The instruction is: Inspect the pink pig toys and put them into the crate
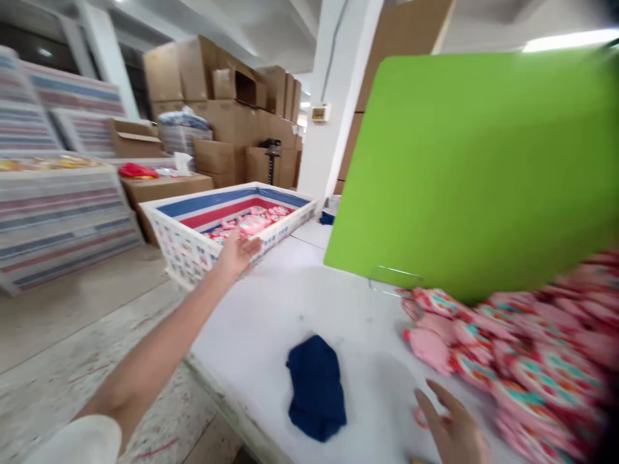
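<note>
Pink pouches [536, 348] lie heaped at the lower right of the frame on the white surface [271, 309], with more in the striped-lined basket [167, 225] left of centre. They look light, soft and padded, unlikely to break; a pinch on the thick middle should hold better than one on the thin red loops, which could tangle. Their long axes run mixed ways; one at the heap's near-left edge [430, 351] slants from upper left to lower right, its red tab pointing left. The left grip [236, 254] is open by the basket's rim; the right grip [454, 425] is parted, beside a reddish loop [420, 417], contact unclear.
</note>
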Action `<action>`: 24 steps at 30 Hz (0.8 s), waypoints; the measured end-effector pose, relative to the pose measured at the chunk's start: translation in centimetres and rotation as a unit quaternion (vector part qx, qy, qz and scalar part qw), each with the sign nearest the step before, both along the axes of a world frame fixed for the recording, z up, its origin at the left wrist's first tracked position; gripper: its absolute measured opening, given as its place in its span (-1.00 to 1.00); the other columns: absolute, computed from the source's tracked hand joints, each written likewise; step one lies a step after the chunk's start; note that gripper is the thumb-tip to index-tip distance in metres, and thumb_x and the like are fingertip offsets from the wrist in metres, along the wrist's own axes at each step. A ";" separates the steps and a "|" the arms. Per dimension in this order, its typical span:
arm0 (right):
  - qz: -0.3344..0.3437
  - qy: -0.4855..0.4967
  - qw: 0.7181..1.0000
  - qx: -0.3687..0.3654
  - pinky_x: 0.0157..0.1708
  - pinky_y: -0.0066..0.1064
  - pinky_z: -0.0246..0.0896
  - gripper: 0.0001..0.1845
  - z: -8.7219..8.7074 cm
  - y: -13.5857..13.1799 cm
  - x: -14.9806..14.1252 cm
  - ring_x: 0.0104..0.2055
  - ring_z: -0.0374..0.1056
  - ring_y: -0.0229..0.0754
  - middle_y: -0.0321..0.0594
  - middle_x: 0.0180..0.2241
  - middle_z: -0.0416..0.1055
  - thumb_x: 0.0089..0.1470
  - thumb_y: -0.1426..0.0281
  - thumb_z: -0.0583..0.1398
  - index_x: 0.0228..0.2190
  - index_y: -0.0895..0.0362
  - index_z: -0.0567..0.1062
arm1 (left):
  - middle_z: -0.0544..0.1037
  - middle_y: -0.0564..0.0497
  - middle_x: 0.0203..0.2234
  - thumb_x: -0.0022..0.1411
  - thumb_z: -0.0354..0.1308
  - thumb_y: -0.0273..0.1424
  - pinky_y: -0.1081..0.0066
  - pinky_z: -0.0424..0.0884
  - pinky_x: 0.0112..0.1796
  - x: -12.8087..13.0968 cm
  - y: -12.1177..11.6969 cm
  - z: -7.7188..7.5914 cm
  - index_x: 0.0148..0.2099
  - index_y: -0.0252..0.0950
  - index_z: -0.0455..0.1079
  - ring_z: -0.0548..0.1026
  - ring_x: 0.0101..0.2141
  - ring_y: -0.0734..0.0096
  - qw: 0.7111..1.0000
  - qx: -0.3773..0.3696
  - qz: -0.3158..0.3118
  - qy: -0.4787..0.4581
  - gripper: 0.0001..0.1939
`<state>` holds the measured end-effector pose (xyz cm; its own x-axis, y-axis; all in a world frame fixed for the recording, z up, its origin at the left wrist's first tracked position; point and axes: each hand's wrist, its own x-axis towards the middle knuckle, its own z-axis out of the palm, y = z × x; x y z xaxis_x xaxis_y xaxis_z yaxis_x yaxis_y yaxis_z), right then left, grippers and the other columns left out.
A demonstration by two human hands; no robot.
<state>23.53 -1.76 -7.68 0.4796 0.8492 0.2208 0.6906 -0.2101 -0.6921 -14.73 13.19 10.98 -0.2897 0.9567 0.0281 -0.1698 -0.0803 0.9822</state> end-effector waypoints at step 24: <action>0.136 0.247 0.956 0.086 -0.45 -0.40 0.29 -0.67 7.7 5.3 -2.6 -0.43 0.39 -0.17 -0.17 -0.45 0.50 0.02 0.09 0.11 -0.50 0.11 0.37 | 0.52 -0.17 -0.23 -0.28 0.43 -0.23 0.28 0.44 -0.26 19.6 -3.7 -12.2 0.02 -0.41 0.36 0.49 -0.26 0.19 0.836 -0.075 -0.543 0.030 -0.23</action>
<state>20.96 3.54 0.01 0.3276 0.9289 0.1726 0.2839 0.0775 -0.9557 4.91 9.48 -1.26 0.7498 0.6483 -0.1320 -0.0128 0.2137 0.9768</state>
